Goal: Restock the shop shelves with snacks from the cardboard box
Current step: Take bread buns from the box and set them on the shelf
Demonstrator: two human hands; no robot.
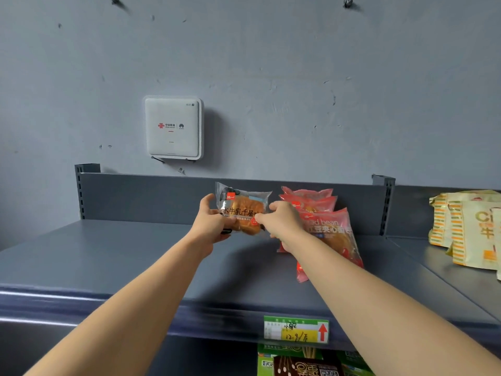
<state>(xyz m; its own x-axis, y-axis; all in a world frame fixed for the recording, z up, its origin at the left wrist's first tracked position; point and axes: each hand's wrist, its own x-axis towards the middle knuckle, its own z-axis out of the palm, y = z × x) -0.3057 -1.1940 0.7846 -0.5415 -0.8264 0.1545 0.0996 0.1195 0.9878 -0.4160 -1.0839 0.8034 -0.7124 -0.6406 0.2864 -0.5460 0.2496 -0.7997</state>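
The shelf (135, 256) is made of smooth, matt grey metal. The bread packet (242, 206) is wrapped in glossy clear plastic. The wall (298, 77) is painted matt and scuffed.

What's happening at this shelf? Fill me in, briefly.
A person is stocking the grey shelf. The left hand and the right hand grip a clear bread packet by its sides, upright near the back panel, just left of a row of red bean bread packets. Yellow striped packets sit further right on the neighbouring section. The cardboard box is out of view.
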